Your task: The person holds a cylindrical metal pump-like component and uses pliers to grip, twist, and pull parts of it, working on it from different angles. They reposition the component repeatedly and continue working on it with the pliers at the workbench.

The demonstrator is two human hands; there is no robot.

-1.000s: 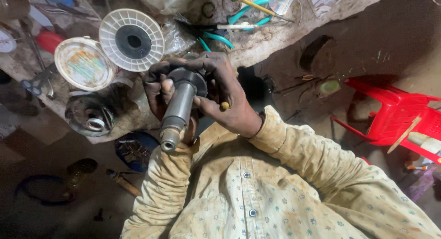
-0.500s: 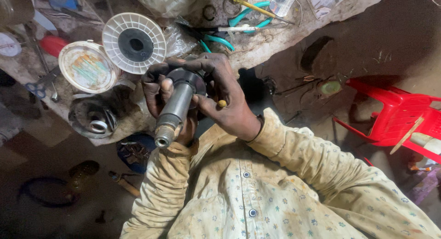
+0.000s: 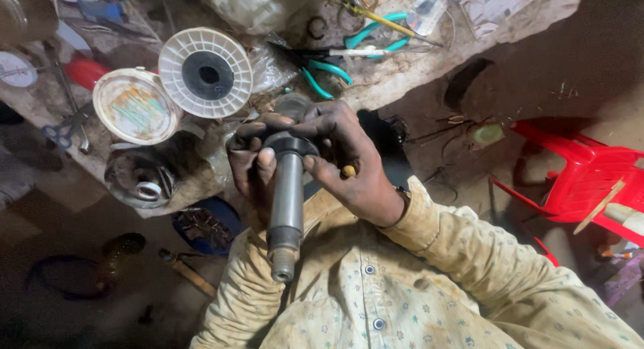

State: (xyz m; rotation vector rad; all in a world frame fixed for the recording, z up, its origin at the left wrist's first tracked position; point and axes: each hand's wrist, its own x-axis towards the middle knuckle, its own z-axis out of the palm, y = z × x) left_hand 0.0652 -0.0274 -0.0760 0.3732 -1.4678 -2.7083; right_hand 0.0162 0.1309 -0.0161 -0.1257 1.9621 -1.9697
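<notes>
Both of my hands hold a grey metal shaft (image 3: 286, 208) upright in front of my chest. Its threaded end (image 3: 282, 265) points down toward me, and its dark round head (image 3: 292, 145) is at the top. My left hand (image 3: 247, 168) wraps the upper part from the left, thumb resting on the shaft. My right hand (image 3: 349, 164) closes over the head from the right, fingers curled across the top. Both hands are grimy. A small yellowish bit (image 3: 348, 170) sits on my right hand.
A cluttered workbench (image 3: 416, 67) lies beyond the hands, with a white plastic spool (image 3: 204, 72), a round white lid (image 3: 134, 106), teal-handled pliers (image 3: 329, 72) and a dark motor housing (image 3: 144, 178). A blue bowl (image 3: 204, 225) sits lower left. A red plastic chair (image 3: 583, 178) stands at the right.
The shaft has swung from a leftward slant to nearly vertical in my hands, its threaded end now closer to my chest. My grip stays the same.
</notes>
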